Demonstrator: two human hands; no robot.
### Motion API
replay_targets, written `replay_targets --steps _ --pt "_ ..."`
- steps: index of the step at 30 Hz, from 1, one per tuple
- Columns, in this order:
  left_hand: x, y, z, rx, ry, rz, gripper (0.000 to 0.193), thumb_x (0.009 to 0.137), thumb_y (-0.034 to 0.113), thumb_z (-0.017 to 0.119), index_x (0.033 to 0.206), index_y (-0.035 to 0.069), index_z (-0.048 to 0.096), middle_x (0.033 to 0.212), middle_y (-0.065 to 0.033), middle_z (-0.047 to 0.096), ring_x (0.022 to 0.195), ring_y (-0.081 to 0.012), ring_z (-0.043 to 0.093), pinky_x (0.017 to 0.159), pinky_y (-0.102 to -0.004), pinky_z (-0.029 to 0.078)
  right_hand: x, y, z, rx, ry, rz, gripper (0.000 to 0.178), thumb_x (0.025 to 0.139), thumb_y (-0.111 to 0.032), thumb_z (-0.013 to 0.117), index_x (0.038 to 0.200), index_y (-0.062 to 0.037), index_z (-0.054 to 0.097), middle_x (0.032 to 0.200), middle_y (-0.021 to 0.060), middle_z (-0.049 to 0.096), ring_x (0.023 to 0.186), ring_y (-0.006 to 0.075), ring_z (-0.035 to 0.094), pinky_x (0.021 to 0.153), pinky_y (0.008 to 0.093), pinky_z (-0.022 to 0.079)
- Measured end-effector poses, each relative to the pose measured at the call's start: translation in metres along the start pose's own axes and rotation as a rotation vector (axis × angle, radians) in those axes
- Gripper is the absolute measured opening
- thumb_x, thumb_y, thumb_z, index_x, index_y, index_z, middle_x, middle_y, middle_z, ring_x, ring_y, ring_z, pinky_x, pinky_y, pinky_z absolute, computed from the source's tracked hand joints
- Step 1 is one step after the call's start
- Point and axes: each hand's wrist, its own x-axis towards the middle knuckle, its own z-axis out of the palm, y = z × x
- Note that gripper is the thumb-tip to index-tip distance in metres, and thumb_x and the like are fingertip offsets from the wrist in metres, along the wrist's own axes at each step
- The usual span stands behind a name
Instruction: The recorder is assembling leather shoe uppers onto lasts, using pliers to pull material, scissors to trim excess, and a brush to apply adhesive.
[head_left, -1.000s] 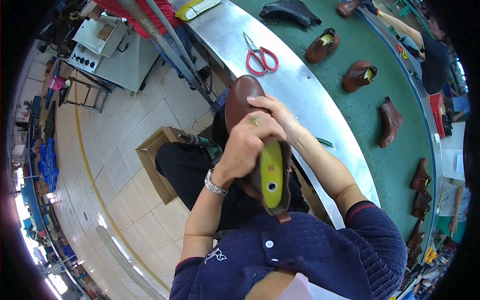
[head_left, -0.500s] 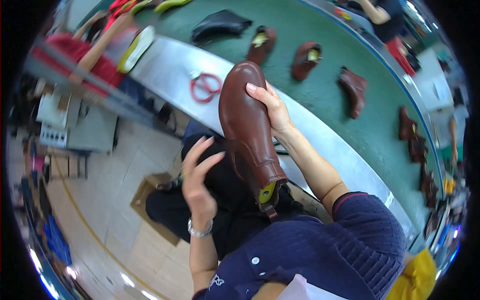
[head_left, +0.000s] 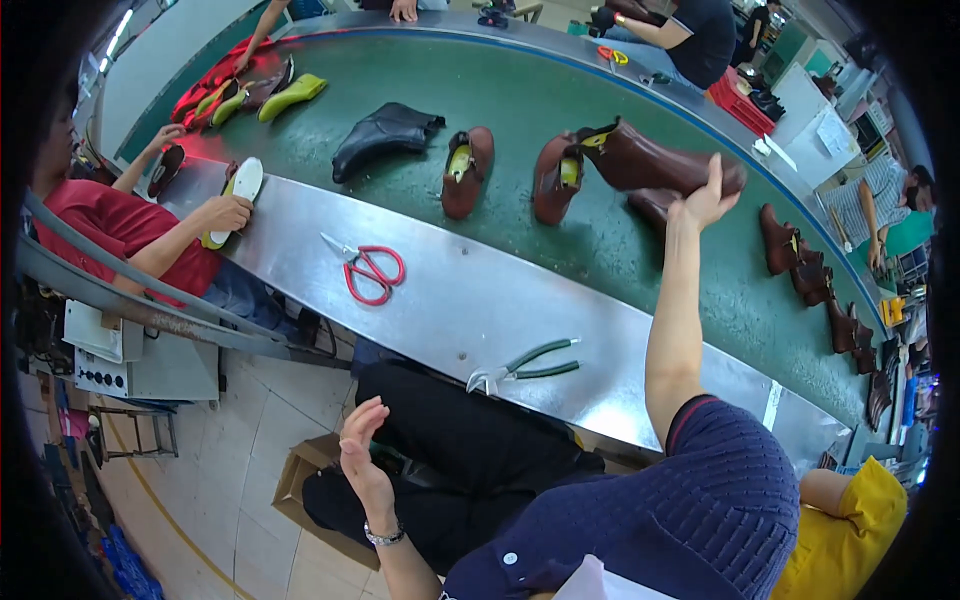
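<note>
A brown leather ankle boot (head_left: 655, 165) is in my right hand (head_left: 706, 198), gripped near the toe and held over the green work surface. Its yellow-lined opening points left. Under it, another brown boot (head_left: 650, 205) is partly hidden. My left hand (head_left: 367, 465) hangs empty above my lap, fingers loosely stretched out. Two brown boots (head_left: 467, 172) with yellow linings rest left of the held boot, and a black boot (head_left: 385, 138) lies farther left. On the metal ledge are red-handled scissors (head_left: 375, 275) and green-handled pincers (head_left: 530, 362).
The metal ledge (head_left: 600, 340) runs along the near side of the green surface (head_left: 500, 90). Several brown boots (head_left: 800, 262) line its right side. At the left a co-worker in red (head_left: 130, 220) holds a pale-soled shoe. An open cardboard box (head_left: 300, 475) sits on the floor beside my leg.
My right hand has carried the brown boot from above my lap out to the right over the green surface, turning it sideways. My left hand has dropped lower.
</note>
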Motion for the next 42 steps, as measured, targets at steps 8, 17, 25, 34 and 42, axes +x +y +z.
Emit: replay_targets --steps 8,17,25,34,42 --pt "0.006 -0.004 0.015 0.056 -0.084 -0.156 0.046 0.103 0.035 0.040 0.104 -0.003 0.064 0.106 -0.0116 0.065 0.093 -0.0182 0.063 0.085 -0.0290 0.048 -0.022 0.016 -0.119 -0.244 -0.102 0.739 0.045 0.092 -0.030 0.062 0.113 0.0082 0.051 0.100 0.0211 0.065 0.087 0.0313 0.068 0.074 0.0363 0.061" --pt "0.005 0.002 0.025 0.155 -0.100 -0.142 0.024 0.098 0.020 0.056 0.105 -0.001 0.065 0.097 -0.0071 0.065 0.089 -0.0142 0.062 0.080 -0.0243 0.047 -0.092 0.012 -0.068 -0.587 -0.798 0.683 0.056 0.089 -0.023 0.067 0.136 -0.0064 0.040 0.095 0.0138 0.068 0.076 0.0250 0.068 0.070 0.0335 0.054" --pt "-0.035 -0.001 -0.007 0.067 -0.014 -0.336 0.021 0.097 0.017 0.057 0.105 -0.001 0.065 0.100 -0.0061 0.066 0.091 -0.0120 0.062 0.083 -0.0231 0.048 -0.086 0.074 -0.030 -1.151 -1.253 0.048 0.037 0.079 -0.036 0.073 0.099 -0.0073 0.060 0.074 0.0137 0.065 0.074 0.0290 0.065 0.067 0.0422 0.048" --pt "0.001 0.037 0.008 0.322 -0.169 -0.009 0.044 0.082 0.021 0.074 0.119 0.003 0.060 0.112 -0.0140 0.063 0.101 -0.0251 0.061 0.089 -0.0331 0.047 -0.125 -0.074 0.053 -0.492 -1.374 0.517 0.024 0.088 -0.025 0.068 0.077 -0.0059 0.058 0.063 -0.0033 0.054 0.048 0.0031 0.046 0.044 0.0192 0.033" --pt "0.039 0.043 0.027 -0.207 -0.561 0.058 0.117 0.066 0.009 0.084 0.154 0.008 0.007 0.152 -0.0135 0.031 0.137 -0.0222 0.036 0.110 -0.0343 0.031 -0.246 -0.150 0.074 -0.185 -1.770 0.931 0.031 0.085 -0.031 0.072 0.074 -0.0050 0.060 0.057 -0.0044 0.051 0.042 0.0019 0.042 0.041 0.0190 0.027"
